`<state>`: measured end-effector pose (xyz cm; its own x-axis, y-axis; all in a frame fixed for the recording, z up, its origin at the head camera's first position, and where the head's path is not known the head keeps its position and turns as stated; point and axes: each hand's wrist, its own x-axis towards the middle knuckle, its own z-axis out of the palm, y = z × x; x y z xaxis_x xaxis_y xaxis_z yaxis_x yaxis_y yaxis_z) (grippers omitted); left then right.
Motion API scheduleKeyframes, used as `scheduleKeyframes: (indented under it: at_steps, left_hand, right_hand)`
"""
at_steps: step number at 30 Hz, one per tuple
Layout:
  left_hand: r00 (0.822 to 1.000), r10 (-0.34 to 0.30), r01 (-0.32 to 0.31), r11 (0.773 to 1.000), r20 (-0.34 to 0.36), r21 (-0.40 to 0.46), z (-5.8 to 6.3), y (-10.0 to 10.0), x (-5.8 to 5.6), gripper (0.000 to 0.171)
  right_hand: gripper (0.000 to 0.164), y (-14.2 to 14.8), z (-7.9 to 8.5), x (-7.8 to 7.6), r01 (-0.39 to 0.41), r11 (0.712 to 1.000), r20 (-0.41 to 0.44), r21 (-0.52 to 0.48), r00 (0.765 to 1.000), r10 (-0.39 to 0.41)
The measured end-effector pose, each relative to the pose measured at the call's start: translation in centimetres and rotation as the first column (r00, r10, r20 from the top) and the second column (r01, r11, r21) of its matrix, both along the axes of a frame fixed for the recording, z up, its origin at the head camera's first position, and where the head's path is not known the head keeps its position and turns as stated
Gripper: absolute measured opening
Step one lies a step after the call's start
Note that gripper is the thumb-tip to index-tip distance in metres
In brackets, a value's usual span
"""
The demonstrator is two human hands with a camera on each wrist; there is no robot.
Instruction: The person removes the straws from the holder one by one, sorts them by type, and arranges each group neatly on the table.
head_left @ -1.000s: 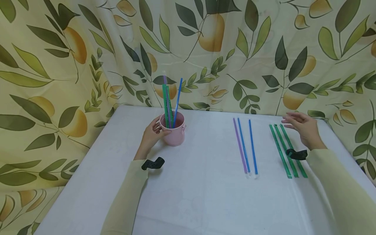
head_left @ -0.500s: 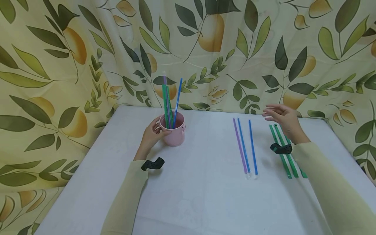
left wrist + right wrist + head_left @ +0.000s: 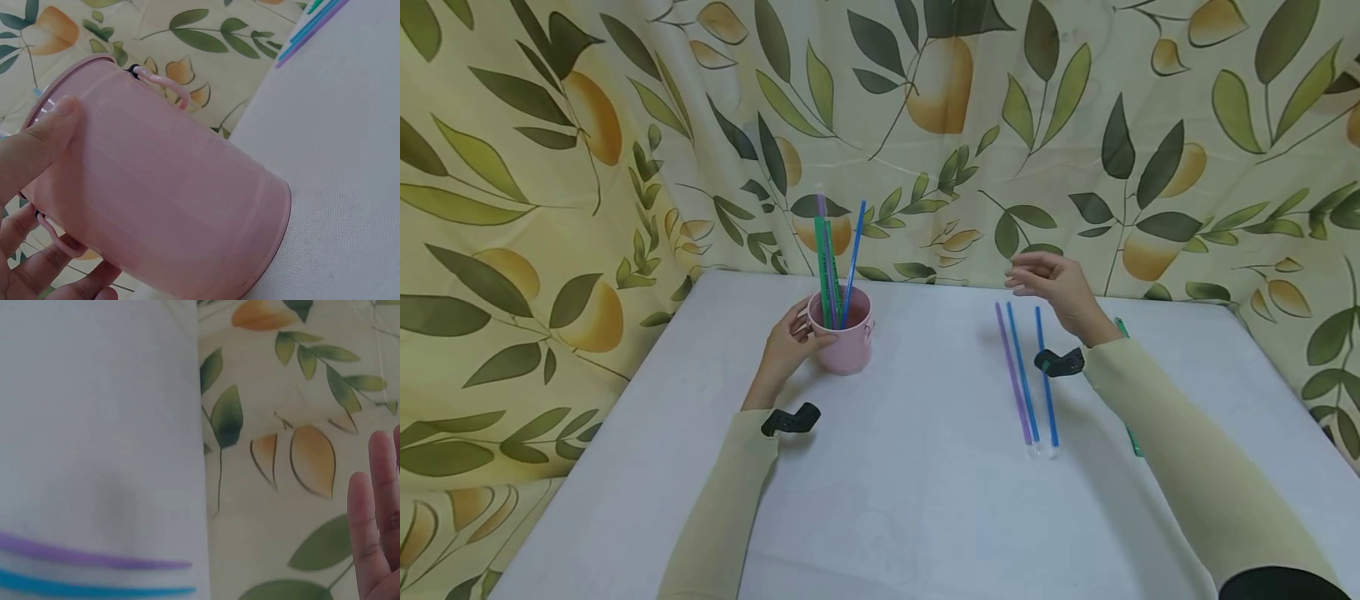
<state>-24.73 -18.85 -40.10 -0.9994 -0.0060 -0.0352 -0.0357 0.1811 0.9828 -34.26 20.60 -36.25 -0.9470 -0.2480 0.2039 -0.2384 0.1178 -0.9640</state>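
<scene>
My left hand (image 3: 786, 350) grips the side of a small pink bucket (image 3: 847, 354), thumb on the near wall and fingers around the far side. Green straws (image 3: 820, 258), a purple straw (image 3: 822, 204) and a blue straw (image 3: 854, 258) stand upright in it. In the left wrist view, the bucket (image 3: 162, 162) shows a small side handle (image 3: 165, 82). My right hand (image 3: 1060, 292) hovers with relaxed fingers and nothing in them, above the far ends of a purple straw (image 3: 1013, 375) and two blue straws (image 3: 1024, 375) on the table. The right wrist view shows only some of its fingers (image 3: 369, 544).
Green straws (image 3: 1132, 442) lie farther right, mostly hidden under my right sleeve (image 3: 1187, 442). A white cloth covers the table (image 3: 925, 500). Behind the table's back edge hangs a leaf-and-fruit patterned curtain (image 3: 925, 167).
My right hand has moved left, from over the green straws to over the blue and purple ones, its forearm now covering most of the green ones. The left hand and bucket have stayed put.
</scene>
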Motion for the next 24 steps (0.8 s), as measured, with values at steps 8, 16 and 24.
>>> scheduleKeyframes:
  at_steps: [8, 16, 24]
  left_hand:
    - [1.000, 0.005, -0.005, 1.000, -0.002, -0.007, -0.2, -0.2, 0.0, 0.077]
    - [1.000, 0.009, -0.008, 1.000, 0.018, -0.018, 0.0, 0.0, 0.0, 0.078]
    - [1.000, 0.003, -0.003, 1.000, 0.012, -0.031, -0.3, -0.1, -0.2, 0.078]
  right_hand:
    - [0.025, -4.4, 0.3, -1.1, -0.020, 0.999, 0.021, 0.039, 1.000, 0.019]
    - [0.033, -8.5, 0.8, -1.8, -0.059, 0.996, 0.064, 0.060, 0.996, 0.055]
    - [0.034, -11.7, 1.2, -1.9, -0.106, 0.994, 0.100, 0.038, 0.990, 0.102]
